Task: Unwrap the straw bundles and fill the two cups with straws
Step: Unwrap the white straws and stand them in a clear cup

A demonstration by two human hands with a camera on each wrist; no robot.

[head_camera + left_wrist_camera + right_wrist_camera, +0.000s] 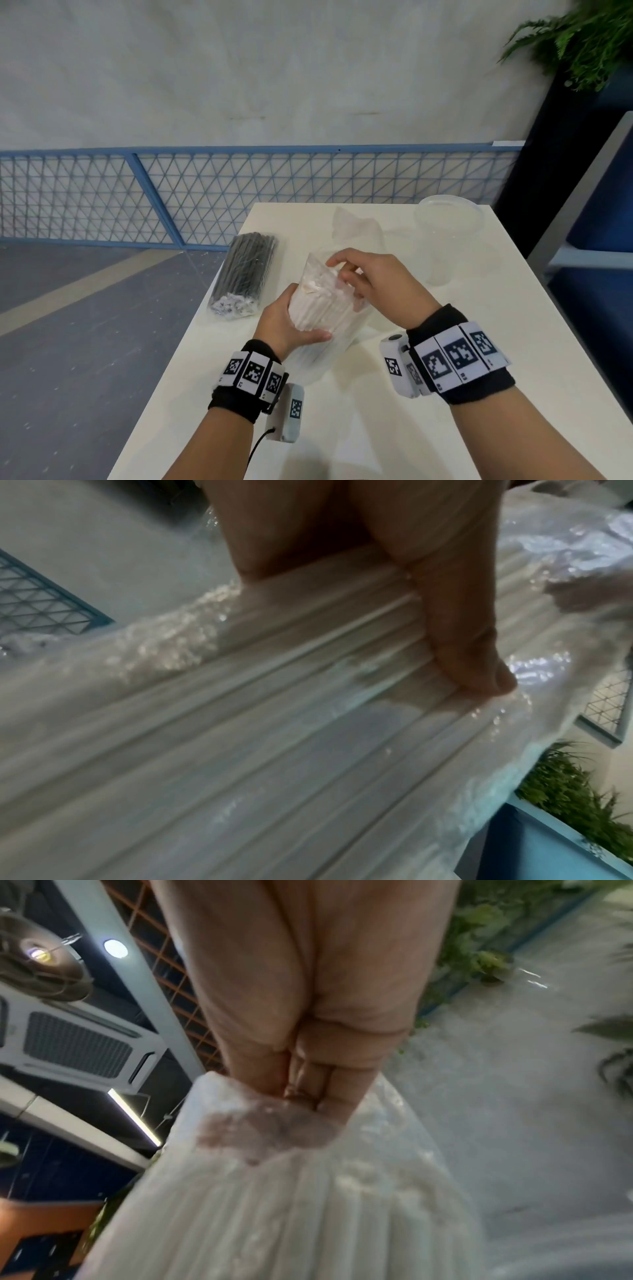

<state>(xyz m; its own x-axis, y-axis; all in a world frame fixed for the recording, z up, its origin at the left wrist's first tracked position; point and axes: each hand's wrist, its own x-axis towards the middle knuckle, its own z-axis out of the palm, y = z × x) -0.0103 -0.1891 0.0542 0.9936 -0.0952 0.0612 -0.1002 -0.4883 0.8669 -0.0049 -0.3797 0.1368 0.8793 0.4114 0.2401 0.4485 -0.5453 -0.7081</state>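
A bundle of white straws (320, 305) in clear plastic wrap is held tilted above the white table (411, 411). My left hand (291, 325) grips its lower part, thumb across the front (455, 631). My right hand (359, 274) pinches the wrap at the bundle's top end, fingers curled into the plastic (308, 1096). A second bundle, of black straws (245, 274), lies wrapped on the table to the left. One clear cup (448, 236) stands at the far right of the table. Another clear cup (356, 226) seems to stand behind the hands, partly hidden.
The table's left edge runs close to the black bundle. A blue mesh fence (239, 192) lines the wall behind. A dark planter with a fern (582, 41) and a blue bench (599, 205) stand on the right.
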